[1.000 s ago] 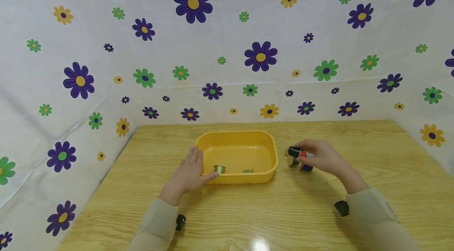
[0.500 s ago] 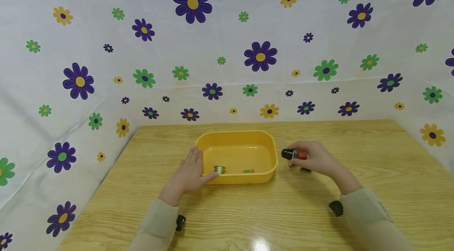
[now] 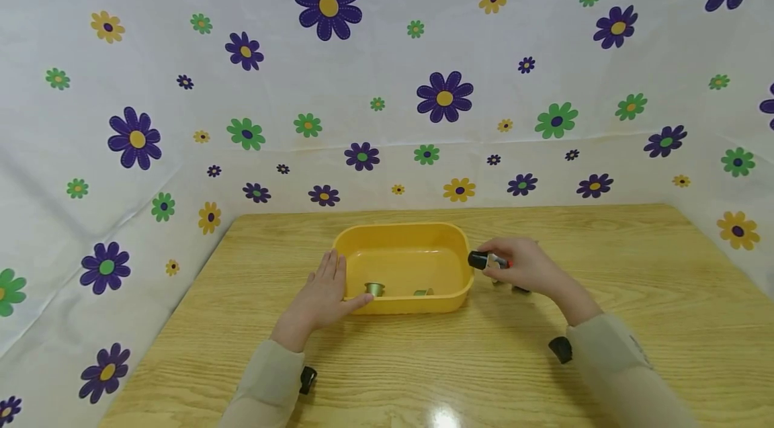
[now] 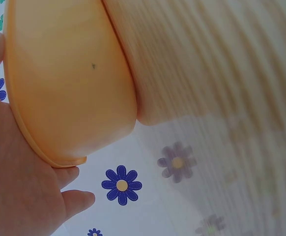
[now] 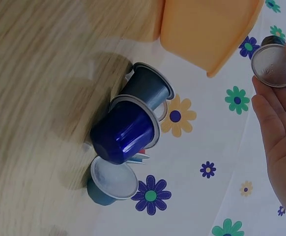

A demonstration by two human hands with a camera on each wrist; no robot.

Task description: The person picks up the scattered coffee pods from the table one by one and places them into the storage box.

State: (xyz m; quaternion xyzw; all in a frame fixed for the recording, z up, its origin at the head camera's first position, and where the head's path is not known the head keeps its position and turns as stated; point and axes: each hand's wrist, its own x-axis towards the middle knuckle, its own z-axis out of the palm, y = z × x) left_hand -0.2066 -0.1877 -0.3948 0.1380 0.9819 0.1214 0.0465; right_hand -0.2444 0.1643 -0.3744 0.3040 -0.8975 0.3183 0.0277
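My right hand (image 3: 523, 265) pinches a black coffee capsule (image 3: 478, 260) at the right rim of the yellow tray (image 3: 402, 304). Its round silver lid (image 5: 274, 66) faces the right wrist camera. A bit of red shows beside the fingers in the head view. My left hand (image 3: 320, 297) rests on the tray's left end, fingers extended along the side and thumb over the front rim. Inside the tray lie a green capsule (image 3: 375, 289) and another greenish capsule (image 3: 423, 292), partly hidden by the front wall.
Under my right hand several capsules lie on the wooden table (image 3: 387, 361), among them a shiny blue capsule (image 5: 126, 129), a dark capsule (image 5: 148, 86) and one with its pale lid (image 5: 114, 177) showing. A flower-print sheet (image 3: 387, 65) stands behind the table.
My right hand has lifted the black capsule off the group and carried it left to the tray's edge. The left hand and the tray have stayed in place.
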